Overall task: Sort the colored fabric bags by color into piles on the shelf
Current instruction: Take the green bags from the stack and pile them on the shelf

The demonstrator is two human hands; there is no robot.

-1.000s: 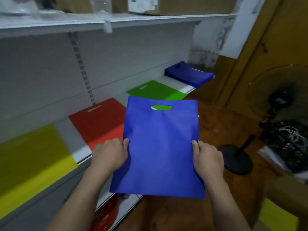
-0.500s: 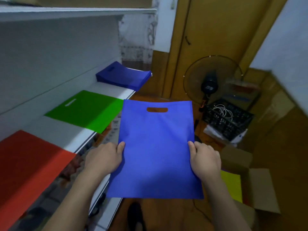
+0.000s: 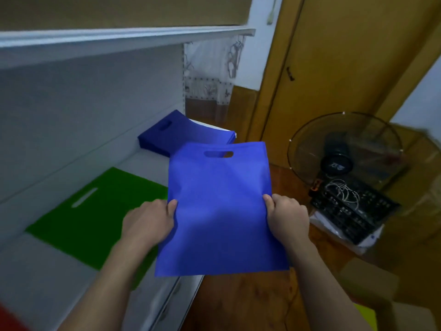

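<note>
Blue fabric bag (image 3: 219, 209) held flat at frame centre, pinched by both side edges.

Long axis running away from the camera, handle slot at the far end, toward the dark blue pile (image 3: 186, 137) on the shelf (image 3: 148, 163). Left hand (image 3: 149, 222) and right hand (image 3: 287, 217) each pinching one edge, thumbs on top. One green bag (image 3: 95, 216) lying flat at left; bare shelf between green and blue. Bag overhanging the shelf's front edge, above the wooden floor (image 3: 238, 304). One fan (image 3: 343, 151) at right.

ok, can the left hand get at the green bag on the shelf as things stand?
Probably yes for path: the green bag lies flat and uncovered on the shelf, just beside the left hand. But that hand grips the blue bag, so it isn't free.
</note>
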